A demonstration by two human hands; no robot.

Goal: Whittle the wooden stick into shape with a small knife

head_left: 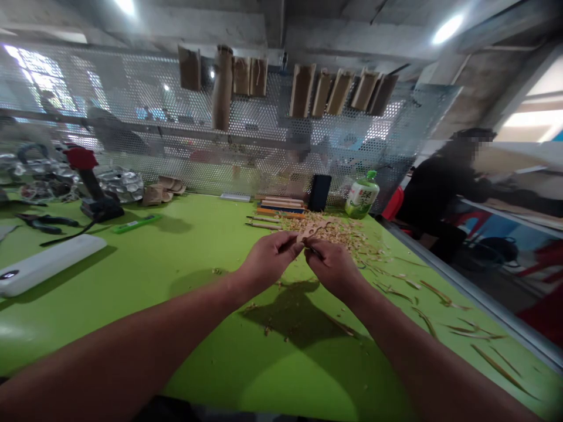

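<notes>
Left hand: your left hand [277,253] is pinching a pale wooden piece [315,230] between thumb and fingers, a narrow grip on its near end
Right hand: your right hand [333,264] is curling tightly around a slim dark tool [315,252], most of it hiding inside the fist; its thumb side is sitting just beside the left fingertips
Wooden piece: it is pointing away from you and slightly right, showing holes and a wavy edge, and is hovering over the green tabletop [206,228]
Shavings: a heap of wood shavings [354,241] is lying beyond your hands; longer curled strips [436,292] are scattering toward the right edge
Back of table: two slim pen-like tools [263,226] are lying left of the heap; a row of thin sticks [281,204] is resting behind them
Bottle: a green-capped plastic bottle [363,196] is standing back right, with a dark upright block [319,193] standing to its left
Left side: a white elongated device [57,262], a green utility knife [137,223], pliers [53,221] and a red-topped cordless drill [91,183] are lying or standing well apart from your hands
Panel: a perforated metal panel [264,140] is rising behind, split bamboo sections [302,91] lining its top
Neighbour: a person in dark clothing [433,187] is sitting beyond the right edge
</notes>
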